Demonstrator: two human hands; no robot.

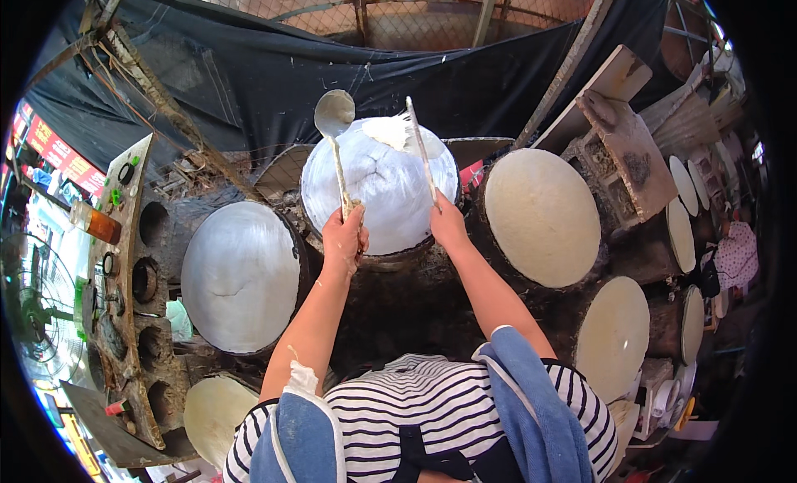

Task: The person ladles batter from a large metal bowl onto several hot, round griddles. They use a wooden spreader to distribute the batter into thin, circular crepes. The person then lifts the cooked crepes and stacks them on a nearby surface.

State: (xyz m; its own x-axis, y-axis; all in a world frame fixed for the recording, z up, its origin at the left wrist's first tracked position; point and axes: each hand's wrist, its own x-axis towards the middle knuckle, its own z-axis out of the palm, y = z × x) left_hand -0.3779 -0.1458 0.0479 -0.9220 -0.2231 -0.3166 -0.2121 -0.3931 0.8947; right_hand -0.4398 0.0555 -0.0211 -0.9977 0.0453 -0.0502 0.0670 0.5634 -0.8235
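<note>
My left hand [346,237] is closed around the batter-coated handle of a ladle [335,113], its bowl raised over the far left edge of a round metal griddle [373,190]. In my right hand [448,220] is a thin stick [421,143], reaching up over the griddle's right part. A white, frayed-edged piece [391,133] lies beside the stick at the griddle's far side; I cannot tell whether it is attached. A second bare griddle [241,277] stands at the left. Pale batter or flatbread covers the round griddle on the right [542,218].
More pale-covered rounds stand at the lower right [613,340] and lower left [218,414]. A wooden board [134,296] with small items and a jar of amber liquid [95,222] is at left. Black sheeting [280,65] hangs behind; concrete blocks and boards [629,146] stand right.
</note>
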